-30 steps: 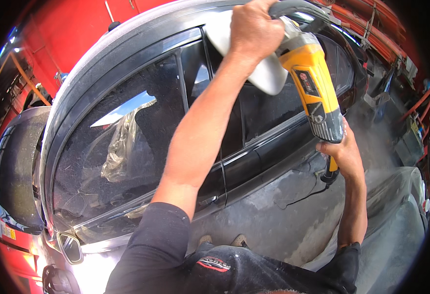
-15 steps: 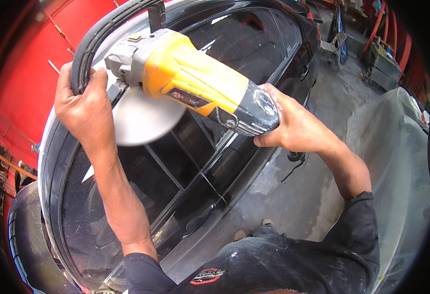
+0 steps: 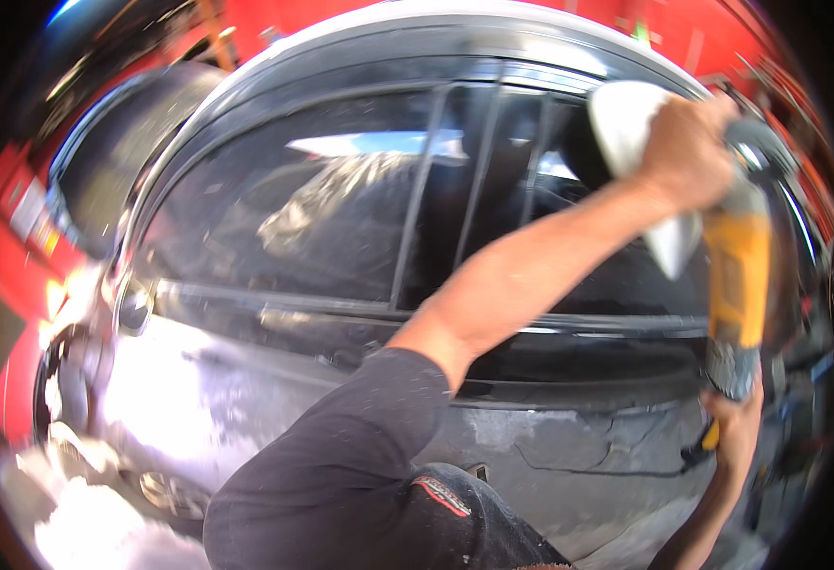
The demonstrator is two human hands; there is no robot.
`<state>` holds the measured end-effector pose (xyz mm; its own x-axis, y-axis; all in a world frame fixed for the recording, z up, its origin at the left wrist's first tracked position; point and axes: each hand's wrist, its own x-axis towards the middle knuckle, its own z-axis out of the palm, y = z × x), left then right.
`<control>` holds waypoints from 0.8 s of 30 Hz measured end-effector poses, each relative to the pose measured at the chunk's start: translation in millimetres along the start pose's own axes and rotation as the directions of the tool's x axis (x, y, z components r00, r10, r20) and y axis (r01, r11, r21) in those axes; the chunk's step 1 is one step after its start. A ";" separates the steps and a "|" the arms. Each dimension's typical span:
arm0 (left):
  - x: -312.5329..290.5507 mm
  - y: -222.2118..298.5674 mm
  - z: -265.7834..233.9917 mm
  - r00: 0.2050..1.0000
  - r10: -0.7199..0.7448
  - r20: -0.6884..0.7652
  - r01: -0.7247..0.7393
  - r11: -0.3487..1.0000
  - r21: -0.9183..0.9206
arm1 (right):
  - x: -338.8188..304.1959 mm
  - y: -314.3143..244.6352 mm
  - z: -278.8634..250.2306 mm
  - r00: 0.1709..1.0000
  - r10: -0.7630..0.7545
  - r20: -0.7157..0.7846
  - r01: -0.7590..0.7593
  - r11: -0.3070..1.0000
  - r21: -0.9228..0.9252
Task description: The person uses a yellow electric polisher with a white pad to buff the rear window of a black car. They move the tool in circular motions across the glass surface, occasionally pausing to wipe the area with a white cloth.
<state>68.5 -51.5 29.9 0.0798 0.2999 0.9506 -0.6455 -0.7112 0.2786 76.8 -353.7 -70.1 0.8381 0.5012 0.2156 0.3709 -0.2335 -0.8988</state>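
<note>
A yellow and grey polisher (image 3: 740, 271) is held upright at the right, beside the dark side windows of a black car (image 3: 407, 199). My left hand (image 3: 688, 152) is wrapped round its front end, by the black loop handle (image 3: 757, 142); the exact grip is blurred. My right hand (image 3: 738, 418) is closed on the polisher's dark rear end, lower down. The white polishing pad (image 3: 678, 245) faces the car near its rear window. My left forearm crosses in front of the pad and hides part of it. Whether the pad touches the glass I cannot tell.
A black power cord (image 3: 616, 471) trails below the car, near my right hand. The side mirror (image 3: 135, 309) juts out at the left. Another dark vehicle (image 3: 146, 133) stands beyond the car's front, with red walls (image 3: 289, 14) behind.
My view has swung left along the car. The polisher has gone from lying slantwise across the middle to standing upright at the right; both hands have stayed on it.
</note>
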 end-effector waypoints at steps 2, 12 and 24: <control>-3.8 -2.9 11.8 0.997 -0.047 -0.058 0.050 0.998 0.038 | 18.0 11.1 -24.2 0.991 0.134 0.009 -0.131 0.984 -0.121; -10.2 21.5 -41.5 0.983 0.044 -0.179 -0.006 0.979 0.204 | 45.8 0.6 -26.2 0.993 -0.053 0.106 0.069 0.985 -0.160; -13.2 72.6 -180.2 0.939 -0.065 -0.337 0.180 0.929 0.323 | 64.9 -71.5 82.3 0.805 -0.366 0.467 0.382 0.922 0.066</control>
<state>-116.3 7.4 12.8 -0.1388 0.5421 0.8288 -0.3397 -0.8121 0.4744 71.7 -235.9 -23.2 0.3518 0.8780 0.3247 0.6356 0.0306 -0.7714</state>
